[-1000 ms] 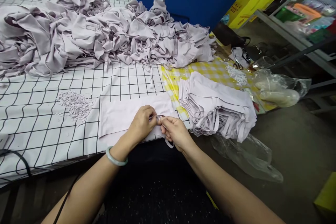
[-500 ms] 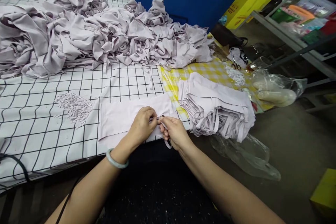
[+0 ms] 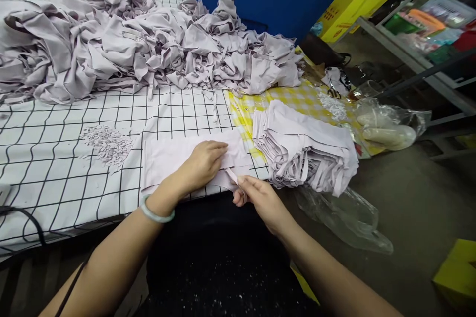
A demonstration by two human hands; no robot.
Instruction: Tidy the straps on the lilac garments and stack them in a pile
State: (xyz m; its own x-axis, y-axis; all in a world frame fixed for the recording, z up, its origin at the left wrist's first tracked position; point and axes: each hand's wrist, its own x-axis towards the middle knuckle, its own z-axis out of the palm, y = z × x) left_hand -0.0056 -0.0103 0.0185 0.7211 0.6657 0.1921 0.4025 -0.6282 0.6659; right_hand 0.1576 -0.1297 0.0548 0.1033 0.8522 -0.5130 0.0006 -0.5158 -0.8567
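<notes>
**Pale lilac garment, flat at the near table edge**

Item: one pale lilac garment, smooth and thin, laid flat on the black-and-white grid cloth at the near edge of the table. It was spread as a wide rectangle, its right end close to the yellow checked cloth. A narrow strap of the same fabric ran off its near right corner, over the table edge.

Your left hand lay palm down on the garment, fingers together and stretched toward the right, pressing the cloth flat; nothing was pinched in it. A pale green bangle sat on that wrist.

Your right hand was just off the table edge, thumb and forefinger closed on the strap, the other fingers curled under. Both forearms came in from below and converged on the garment.

Nearby: a neat stack of folded pieces just right of the garment; a large rumpled heap of the same fabric across the far side; a small pile of pale scraps to the left; clear plastic bags hanging below the stack.
</notes>
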